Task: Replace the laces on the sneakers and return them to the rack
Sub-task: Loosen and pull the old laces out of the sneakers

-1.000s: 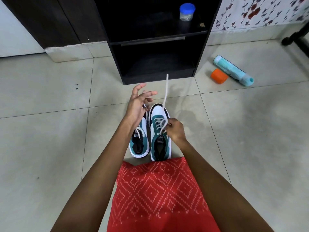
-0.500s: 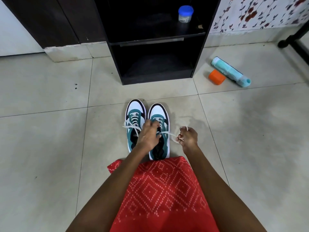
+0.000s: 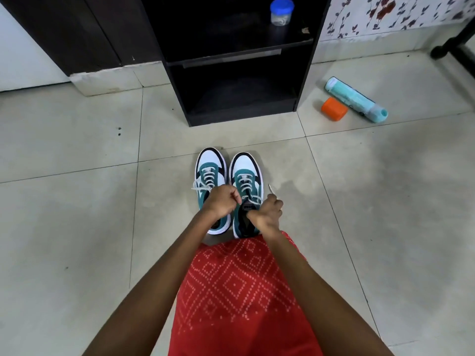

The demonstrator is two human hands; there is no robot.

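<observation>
Two teal, white and black sneakers stand side by side on the tiled floor, toes toward the black rack (image 3: 239, 60). The left sneaker (image 3: 209, 170) is laced in white, with loose lace ends lying across it. The right sneaker (image 3: 245, 173) has a white lace (image 3: 246, 183) threaded up its eyelets. My left hand (image 3: 222, 202) is curled over the gap between the shoes and pinches one end of that lace. My right hand (image 3: 268, 214) hovers over the right shoe's opening and grips the other end, whose tip sticks up beside it.
A jar with a blue lid (image 3: 281, 11) stands on the rack's upper shelf. A teal bottle (image 3: 356, 98) lies on the floor to the right, with an orange cap (image 3: 334, 109) next to it. My red patterned garment (image 3: 241, 299) fills the foreground.
A second ago my left hand was raised and open with the lace stretched high. Both hands have since come down onto the right shoe and drawn closer together, each holding a lace end.
</observation>
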